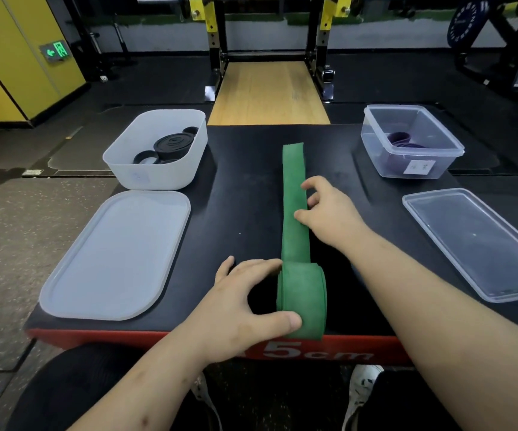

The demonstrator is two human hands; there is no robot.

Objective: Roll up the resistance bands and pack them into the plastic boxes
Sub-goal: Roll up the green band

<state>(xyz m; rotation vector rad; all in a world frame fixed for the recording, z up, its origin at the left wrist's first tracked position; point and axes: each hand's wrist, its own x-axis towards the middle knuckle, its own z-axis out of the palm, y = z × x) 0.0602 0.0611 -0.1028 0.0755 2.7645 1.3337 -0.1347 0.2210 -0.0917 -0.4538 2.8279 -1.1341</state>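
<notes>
Step in hand: rolling the green band (293,194). It lies mid-way across the black mat (242,206), with the flat tail running straight away from the person and the roll (301,300) at the near edge, just above the red side panel (189,337). Left hand (242,297) grips the roll, thumb across the near face and fingers curled over the far-left side. Right hand (329,209) is relaxed, not clenched, with thumb and fingertips resting on the tail's right edge, apparently to hold it flat. To do it well, I'd say: keep the tail taut and centred with the right hand, walk the roll forward with the left, and keep the edges flush so it doesn't cone out. The layers already look slightly stepped on the right side, so tighten before going on. The roll looks loose and will likely spring open if released. Materials: the band is matte rubber, wide and flat, with a dusty finish, probably grippy on the mat. The frosted box (158,175) at far left is translucent with rounded corners and holds coiled black bands (173,146); its frosted lid (117,256) lies flat in front of it. The clear box (385,163) at far right is rigid and square-edged, with a label on its front wall and purple bands (402,140) inside; its clear lid (475,241) lies nearer, at the right edge. Can't tell which box takes green.
</notes>
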